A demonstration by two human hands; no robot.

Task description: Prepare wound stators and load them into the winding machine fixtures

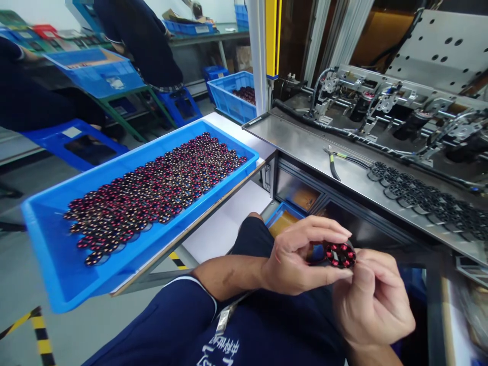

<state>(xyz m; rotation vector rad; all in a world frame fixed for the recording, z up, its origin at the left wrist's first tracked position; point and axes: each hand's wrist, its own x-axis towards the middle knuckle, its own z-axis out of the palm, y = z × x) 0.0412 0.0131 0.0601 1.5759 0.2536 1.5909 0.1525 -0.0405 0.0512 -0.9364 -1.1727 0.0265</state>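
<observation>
A round black motor stator with red wire coils [340,255] is held upright over my lap. My left hand [301,254] grips its rim between the thumb below and the fingers above. My right hand [375,295] is pinched at the stator's right edge; whatever lies between its fingertips, perhaps a wire end, is too small to make out. To the left, a long blue tray [53,274] holds many similar wound stators [152,188] in packed rows.
Pliers with yellow-green handles [333,163] lie on the metal machine ledge [293,140], beside rows of black ring-shaped parts [427,195]. A winding machine [381,107] stands behind. A blue crate [229,89] sits beyond the tray. Two seated co-workers [137,40] are at the far left.
</observation>
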